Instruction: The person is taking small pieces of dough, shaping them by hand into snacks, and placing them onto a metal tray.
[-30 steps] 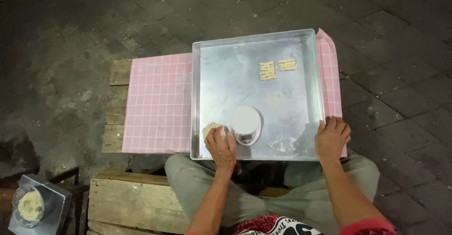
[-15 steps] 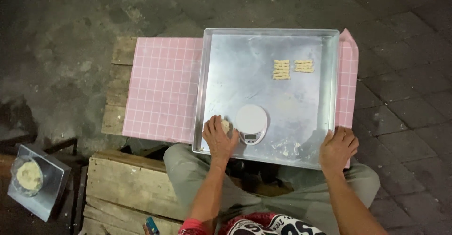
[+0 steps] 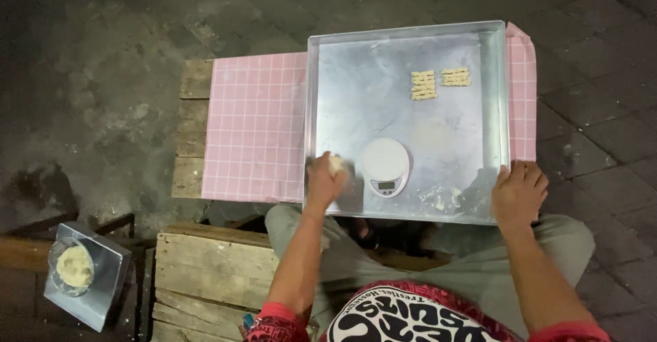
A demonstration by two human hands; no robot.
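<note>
A large metal tray (image 3: 356, 75) lies on a pink checked cloth (image 3: 256, 126) over a wooden bench. My left hand (image 3: 325, 181) is closed on a pale lump of dough (image 3: 336, 165) at the tray's near left corner, just left of a small white round scale (image 3: 385, 166). My right hand (image 3: 518, 193) rests flat on the tray's near right corner and holds nothing. Two small ridged pieces of shaped dough (image 3: 438, 82) lie side by side at the tray's far right.
A wooden crate (image 3: 212, 270) stands at my lower left. Further left, a small metal tray holding a bowl of dough (image 3: 74, 267) sits low near the ground. Dark paving stones surround the bench. My knees are under the tray's near edge.
My left hand has stayed on the dough beside the scale, kneading it slightly. My right hand kept its place on the tray's corner. The view has shifted a little.
</note>
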